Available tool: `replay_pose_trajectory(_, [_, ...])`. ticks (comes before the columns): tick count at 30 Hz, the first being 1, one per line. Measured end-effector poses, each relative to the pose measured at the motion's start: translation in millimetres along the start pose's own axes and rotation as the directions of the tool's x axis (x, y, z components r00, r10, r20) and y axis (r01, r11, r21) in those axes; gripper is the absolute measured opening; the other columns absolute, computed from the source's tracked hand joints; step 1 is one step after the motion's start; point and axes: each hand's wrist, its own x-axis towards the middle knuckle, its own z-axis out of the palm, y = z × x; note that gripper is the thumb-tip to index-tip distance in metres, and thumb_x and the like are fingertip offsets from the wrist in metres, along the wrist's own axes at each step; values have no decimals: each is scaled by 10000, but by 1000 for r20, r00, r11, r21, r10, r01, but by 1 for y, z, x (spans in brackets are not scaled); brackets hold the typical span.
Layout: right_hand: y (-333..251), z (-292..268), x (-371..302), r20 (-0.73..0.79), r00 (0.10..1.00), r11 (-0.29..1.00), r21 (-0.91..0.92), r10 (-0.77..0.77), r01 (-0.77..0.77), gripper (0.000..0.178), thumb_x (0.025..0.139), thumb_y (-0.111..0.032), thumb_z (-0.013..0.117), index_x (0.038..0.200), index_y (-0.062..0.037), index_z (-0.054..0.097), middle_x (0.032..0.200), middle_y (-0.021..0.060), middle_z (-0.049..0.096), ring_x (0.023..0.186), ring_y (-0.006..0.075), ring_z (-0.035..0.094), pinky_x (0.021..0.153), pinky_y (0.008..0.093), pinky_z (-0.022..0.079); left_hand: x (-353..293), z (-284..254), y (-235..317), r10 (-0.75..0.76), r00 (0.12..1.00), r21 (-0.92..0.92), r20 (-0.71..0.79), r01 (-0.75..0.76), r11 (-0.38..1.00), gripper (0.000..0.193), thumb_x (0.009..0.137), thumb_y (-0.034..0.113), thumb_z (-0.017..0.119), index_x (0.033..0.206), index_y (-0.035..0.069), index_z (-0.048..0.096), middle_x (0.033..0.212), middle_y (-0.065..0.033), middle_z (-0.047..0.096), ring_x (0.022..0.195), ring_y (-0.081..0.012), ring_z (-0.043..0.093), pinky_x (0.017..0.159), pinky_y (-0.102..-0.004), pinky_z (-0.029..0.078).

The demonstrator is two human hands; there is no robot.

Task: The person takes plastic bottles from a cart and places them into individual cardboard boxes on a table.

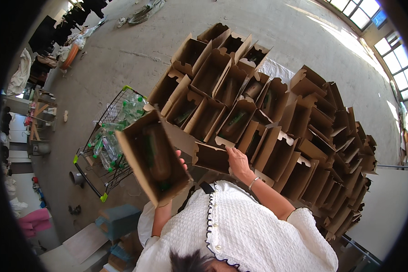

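An open-topped brown cardboard box (141, 140) is tilted in front of me on the left, with clear bottles with green ends inside. My left hand (182, 160) is closed around it from beneath; its fingertips show at the box's right side and the palm is hidden. Another open cardboard box (211, 157) sits at the near edge of a large cluster of boxes. My right hand (240, 164), a bracelet at its wrist, is closed on that box's right upper edge. Several boxes (235, 122) close beyond it hold bottles.
Left of the boxes stands a wire shopping cart (88, 156) with green corners, holding many green-capped plastic bottles (109, 140). Rows of open cardboard boxes (322, 136) spread to the right. A blue-grey padded block (118, 220) is at lower left, a white panel (385, 204) at far right.
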Motion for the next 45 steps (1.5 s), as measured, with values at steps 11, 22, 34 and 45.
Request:
replay_pose_trajectory(11, [-14, -33, 12, -42, 994, 994, 39, 101, -99, 305, 922, -246, 724, 1176, -79, 696, 1084, 116, 636, 1085, 337, 610, 902, 385, 533, 52, -111, 10, -257, 951, -75, -174, 247, 966, 437, 1010, 293, 594, 1311, -20, 630, 1258, -180, 707, 1136, -272, 704, 974, -428, 585])
replay_pose_trajectory(22, [-61, -191, 30, 358, 712, 52, 874, 605, -484, 283, 977, -65, 636, 1250, 10, 632, 1169, 94, 719, 1079, 181, 697, 873, 308, 577, 164, -55, -31, -633, 678, 277, -374, 733, 622, 592, 951, 331, 686, 1391, -43, 554, 1299, -165, 682, 1153, -255, 693, 1016, -395, 560])
replay_pose_trajectory(34, [2, -247, 45, 197, 641, 84, 921, 741, -380, 316, 931, 52, 584, 1247, 58, 598, 1157, 141, 704, 1030, 239, 707, 886, 352, 598, 244, -14, -85, -646, 756, 159, -101, 654, 740, 579, 1056, 466, 525, 1477, 70, 524, 1414, -56, 625, 1342, -212, 548, 1158, -420, 407])
replay_pose_trajectory(45, [213, -308, 203, -57, 665, 314, 909, 744, -274, 207, 903, -10, 634, 1106, -43, 612, 929, 70, 680, 712, 208, 672, 528, 319, 539, 151, -12, -34, 100, 992, 938, -78, 107, -330, 455, 905, 134, 712, 1340, 26, 631, 1367, -165, 629, 1275, -337, 590, 1093, -394, 453])
